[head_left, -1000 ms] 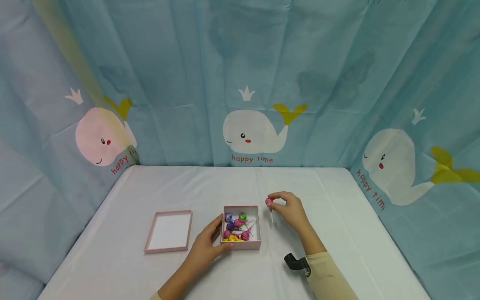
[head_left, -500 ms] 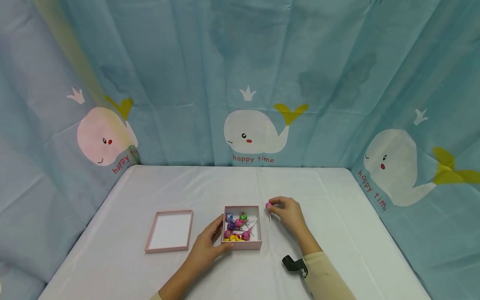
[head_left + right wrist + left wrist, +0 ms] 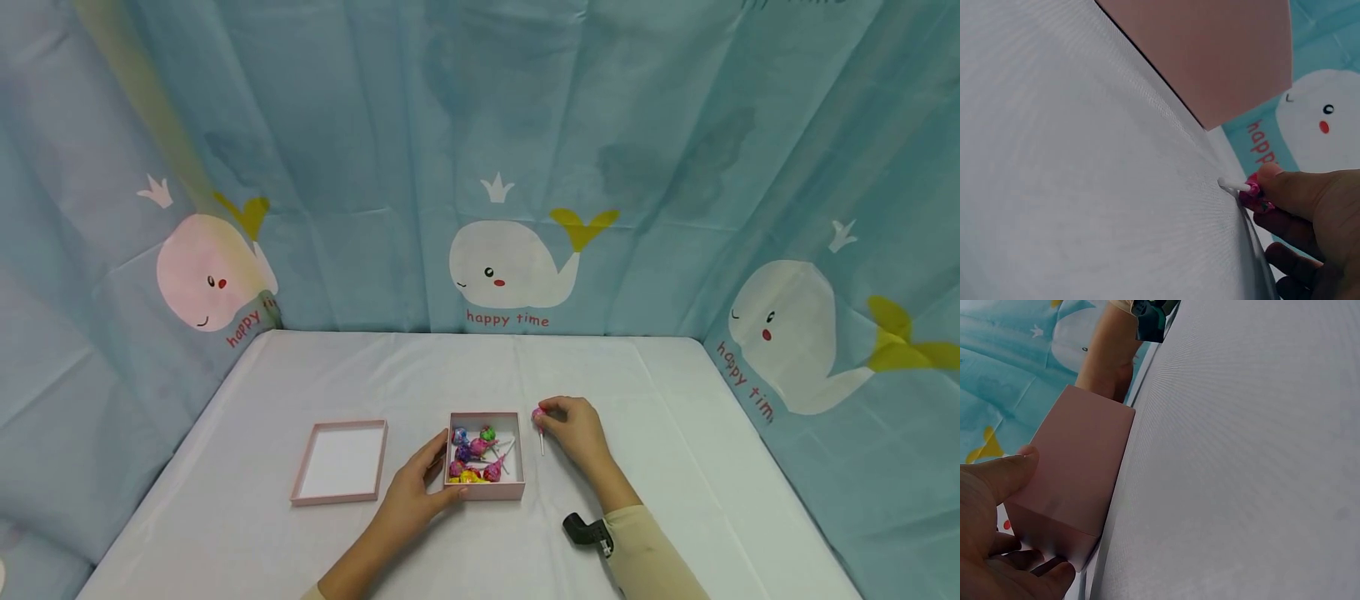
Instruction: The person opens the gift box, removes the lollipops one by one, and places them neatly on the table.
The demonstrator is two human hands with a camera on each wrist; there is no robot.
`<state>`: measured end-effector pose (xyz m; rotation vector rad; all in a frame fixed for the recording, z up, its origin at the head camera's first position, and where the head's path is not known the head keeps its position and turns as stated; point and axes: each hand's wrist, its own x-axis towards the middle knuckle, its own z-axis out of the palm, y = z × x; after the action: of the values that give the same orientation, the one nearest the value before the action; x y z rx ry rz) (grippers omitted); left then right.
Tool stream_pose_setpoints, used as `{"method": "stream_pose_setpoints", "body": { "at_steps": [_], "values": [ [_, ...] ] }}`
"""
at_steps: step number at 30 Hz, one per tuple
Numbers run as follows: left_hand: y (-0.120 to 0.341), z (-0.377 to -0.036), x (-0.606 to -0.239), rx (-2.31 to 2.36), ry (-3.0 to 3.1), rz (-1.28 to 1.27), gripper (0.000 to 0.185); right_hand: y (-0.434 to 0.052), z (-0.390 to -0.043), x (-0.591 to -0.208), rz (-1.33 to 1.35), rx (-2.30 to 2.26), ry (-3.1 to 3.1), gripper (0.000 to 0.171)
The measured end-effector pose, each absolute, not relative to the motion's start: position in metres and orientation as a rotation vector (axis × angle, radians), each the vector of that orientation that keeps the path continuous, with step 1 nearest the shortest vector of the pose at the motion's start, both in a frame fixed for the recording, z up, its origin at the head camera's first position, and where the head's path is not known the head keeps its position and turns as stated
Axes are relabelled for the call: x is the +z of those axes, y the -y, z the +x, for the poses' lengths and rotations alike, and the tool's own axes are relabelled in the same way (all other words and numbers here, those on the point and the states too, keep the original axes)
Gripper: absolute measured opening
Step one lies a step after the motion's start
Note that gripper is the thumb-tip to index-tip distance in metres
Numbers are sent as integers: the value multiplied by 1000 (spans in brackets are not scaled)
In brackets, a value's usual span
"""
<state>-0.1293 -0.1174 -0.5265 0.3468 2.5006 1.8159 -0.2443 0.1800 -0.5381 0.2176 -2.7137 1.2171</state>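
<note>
A small pink box (image 3: 485, 492) stands on the white table (image 3: 675, 400) with several wrapped lollipops (image 3: 474, 454) inside. My left hand (image 3: 415, 487) grips the box at its near left corner, thumb on the front wall (image 3: 1079, 481). Just right of the box, my right hand (image 3: 573, 429) pinches a pink lollipop (image 3: 537, 414) by its head, the white stick (image 3: 542, 444) pointing toward me and its tip (image 3: 1227, 184) touching the table. The box wall (image 3: 1210, 50) stands close beside it.
The pink box lid (image 3: 341, 462) lies open side up to the left of the box. A blue curtain with whale prints (image 3: 510, 262) closes in the table on three sides. A black wrist camera (image 3: 585, 531) sits on my right forearm.
My right hand has come down and slightly toward the box with the pink lollipop, until the stick meets the table. The left hand and the box have stayed put.
</note>
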Motion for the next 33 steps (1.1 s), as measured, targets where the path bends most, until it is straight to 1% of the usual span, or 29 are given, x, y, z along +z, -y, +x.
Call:
{"method": "stream_pose_setpoints", "body": {
  "at_steps": [6,16,26,29,33],
  "values": [
    [117,-129,-527,1797,-2508,321,95,-180,-242,-532,216,1180,2720,30],
    [117,-130,-529,1774,-2526,295,94,-183,-240,-525,204,1213,2722,32],
    [118,-127,-528,1762,-2523,281,94,-186,-239,-522,205,1194,2716,27],
    [117,-128,-529,1764,-2524,287,94,-186,-239,-515,241,1214,2699,27],
    [117,-129,-529,1763,-2528,299,94,-184,-237,-502,381,1251,2640,26]
  ]
}}
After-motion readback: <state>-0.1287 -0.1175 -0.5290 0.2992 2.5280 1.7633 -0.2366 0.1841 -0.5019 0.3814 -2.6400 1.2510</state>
